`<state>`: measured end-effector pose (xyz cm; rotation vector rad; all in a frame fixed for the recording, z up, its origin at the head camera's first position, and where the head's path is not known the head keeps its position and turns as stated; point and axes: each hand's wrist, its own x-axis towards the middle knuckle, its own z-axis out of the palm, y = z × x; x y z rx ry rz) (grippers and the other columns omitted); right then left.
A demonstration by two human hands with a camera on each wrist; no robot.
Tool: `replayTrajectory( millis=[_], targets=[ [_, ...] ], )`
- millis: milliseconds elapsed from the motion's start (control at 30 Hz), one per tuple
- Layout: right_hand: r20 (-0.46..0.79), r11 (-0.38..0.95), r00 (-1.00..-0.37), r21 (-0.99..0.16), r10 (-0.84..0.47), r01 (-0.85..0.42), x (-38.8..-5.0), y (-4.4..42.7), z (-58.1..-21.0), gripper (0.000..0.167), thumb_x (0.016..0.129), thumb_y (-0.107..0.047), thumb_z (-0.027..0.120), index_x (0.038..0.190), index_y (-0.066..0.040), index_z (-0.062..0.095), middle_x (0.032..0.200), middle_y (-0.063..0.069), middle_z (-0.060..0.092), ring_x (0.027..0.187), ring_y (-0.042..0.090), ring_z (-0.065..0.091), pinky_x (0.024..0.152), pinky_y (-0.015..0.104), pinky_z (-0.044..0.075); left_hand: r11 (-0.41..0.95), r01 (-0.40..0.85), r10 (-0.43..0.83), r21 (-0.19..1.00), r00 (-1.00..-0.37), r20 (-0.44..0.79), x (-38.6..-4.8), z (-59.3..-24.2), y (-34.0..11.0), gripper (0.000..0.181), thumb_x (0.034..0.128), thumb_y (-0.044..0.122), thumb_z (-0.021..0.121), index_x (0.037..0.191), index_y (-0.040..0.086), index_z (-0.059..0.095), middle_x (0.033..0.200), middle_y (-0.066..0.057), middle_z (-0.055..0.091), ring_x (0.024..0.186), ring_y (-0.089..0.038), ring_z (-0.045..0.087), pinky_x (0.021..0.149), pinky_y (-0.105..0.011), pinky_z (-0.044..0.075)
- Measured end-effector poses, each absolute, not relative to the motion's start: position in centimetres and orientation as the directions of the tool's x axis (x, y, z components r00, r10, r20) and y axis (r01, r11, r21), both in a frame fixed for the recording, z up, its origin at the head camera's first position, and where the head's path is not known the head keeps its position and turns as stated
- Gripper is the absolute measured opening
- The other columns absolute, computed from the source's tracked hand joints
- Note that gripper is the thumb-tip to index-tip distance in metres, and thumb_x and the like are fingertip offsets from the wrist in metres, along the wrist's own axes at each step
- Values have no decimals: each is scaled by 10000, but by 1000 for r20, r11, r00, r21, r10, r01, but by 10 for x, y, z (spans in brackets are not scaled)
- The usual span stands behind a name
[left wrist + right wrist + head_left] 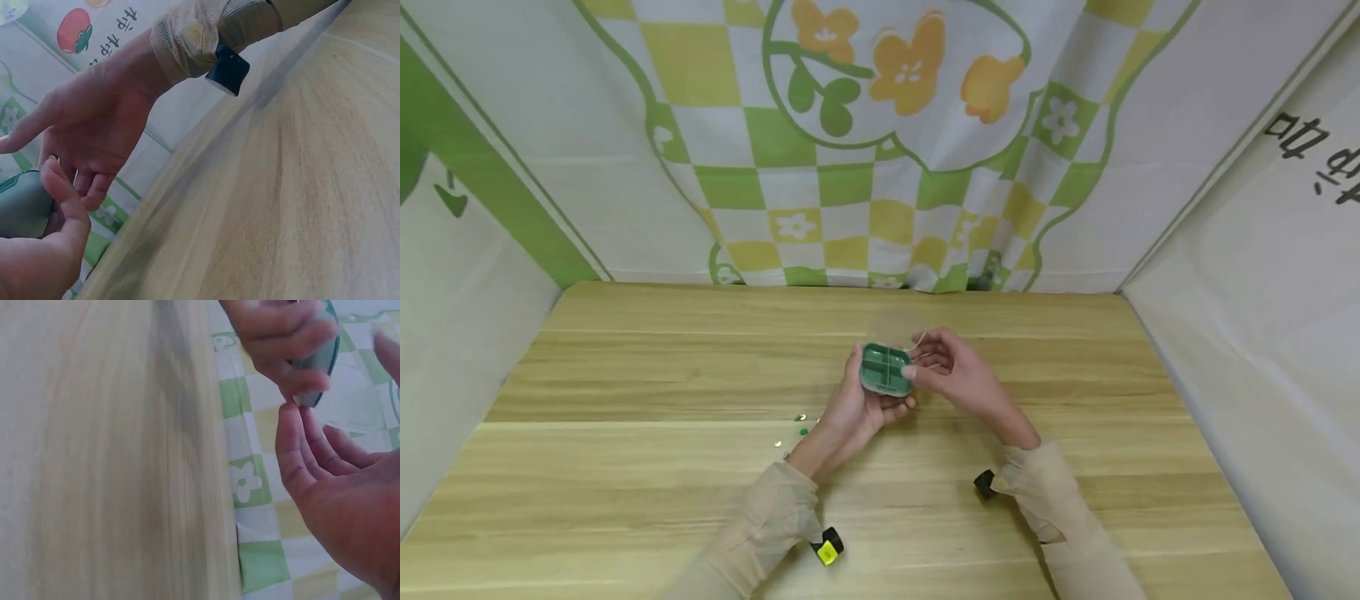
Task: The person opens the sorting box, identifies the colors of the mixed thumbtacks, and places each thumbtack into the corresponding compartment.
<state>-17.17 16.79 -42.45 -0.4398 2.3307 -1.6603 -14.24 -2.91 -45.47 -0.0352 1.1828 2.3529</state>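
A small green pill box [886, 369] with several compartments is held above the table, its clear lid [356, 403] swung up. My left hand [857, 414] holds the box from its left side and underneath, fingers curled round it. In the left wrist view, part of the box [25, 203] shows in that hand. My right hand [958, 371] is at the box's right edge, thumb apart from its bent fingers. From the right wrist, its fingertips [289, 412] appear close to the box's lower end; whether they touch it I cannot tell.
Several small green and pale shiny pieces [803, 432] lie on the wooden table [625, 500], left of my left wrist. Small black devices [985, 484] are strapped at both wrists. A checked, flowered curtain [880, 200] hangs behind the table, with pale walls at both sides.
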Motion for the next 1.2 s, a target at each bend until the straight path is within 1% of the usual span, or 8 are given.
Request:
replayTrajectory(
  millis=[100, 233, 400, 533, 700, 900, 1033, 1200],
  targets=[
    [-27, 334, -908, -934, -419, -126, -170, 166, -425, 780, 870, -114, 864, 1508, -3, 430, 1368, 219, 589, 1220, 352, 639, 1003, 407, 566, -447, -414, 404, 793, -884, -234, -143, -456, -30, 796, 1087, 651, 95, 1569, 72, 351, 1164, -35, 678, 904, -124, 671, 816, -276, 523],
    [-65, 373, -912, -922, -405, -100, -169, 162, -426, 903, 797, -123, 927, 1535, -33, 417, 1366, 185, 558, 1206, 325, 638, 1013, 435, 560, -382, -397, 371, 835, -893, -255, -144, -457, -32, 713, 1128, 554, 123, 1585, 59, 355, 1371, -154, 641, 963, -109, 654, 858, -278, 512],
    [-45, 473, -906, -863, -421, -178, -169, 165, -431, 900, 792, -130, 932, 1523, -7, 420, 1317, 210, 591, 1174, 333, 655, 1011, 466, 572, -313, -445, 346, 839, -876, -335, -146, -457, -38, 579, 1171, 374, 236, 1560, -26, 391, 1458, -304, 580, 980, -153, 716, 915, -290, 608],
    [-26, 597, -908, -761, -419, -254, -170, 168, -436, 785, 766, -199, 951, 1396, 5, 529, 1147, 148, 654, 1023, 262, 649, 873, 381, 575, -210, -463, 339, 861, -861, -380, -149, -457, -47, 501, 1169, 234, 293, 1496, -111, 451, 1369, -336, 634, 1045, -237, 767, 929, -331, 622],
    [-51, 704, -908, -650, -415, -285, -172, 166, -441, 816, 709, -329, 985, 1343, -20, 574, 983, 62, 641, 857, 183, 573, 720, 292, 497, -15, -453, 292, 891, -855, -429, -155, -455, -60, 408, 1131, 126, 382, 1374, -137, 576, 1205, -305, 699, 908, -219, 778, 859, -318, 640],
    [-80, 720, -903, -634, -423, -281, -174, 164, -443, 832, 710, -343, 987, 1348, -9, 569, 1005, 59, 667, 874, 155, 603, 741, 283, 517, 148, -388, 272, 910, -869, -414, -162, -449, -77, 383, 1111, 132, 430, 1291, -145, 624, 1204, -281, 695, 854, -151, 741, 832, -273, 633],
    [-90, 717, -892, -634, -442, -291, -176, 164, -441, 778, 714, -319, 988, 1300, -2, 586, 971, 67, 650, 842, 166, 589, 730, 296, 508, 215, -307, 297, 927, -884, -361, -165, -441, -91, 404, 1107, 147, 424, 1337, -137, 596, 1239, -292, 695, 925, -176, 740, 853, -269, 623],
    [-113, 708, -887, -651, -447, -274, -179, 164, -441, 782, 724, -297, 984, 1318, 2, 574, 976, 70, 622, 849, 167, 561, 744, 293, 496, 252, -228, 313, 940, -900, -302, -168, -430, -108, 428, 1105, 168, 424, 1390, -116, 569, 1272, -293, 683, 1049, -257, 737, 943, -337, 615]
  ],
)
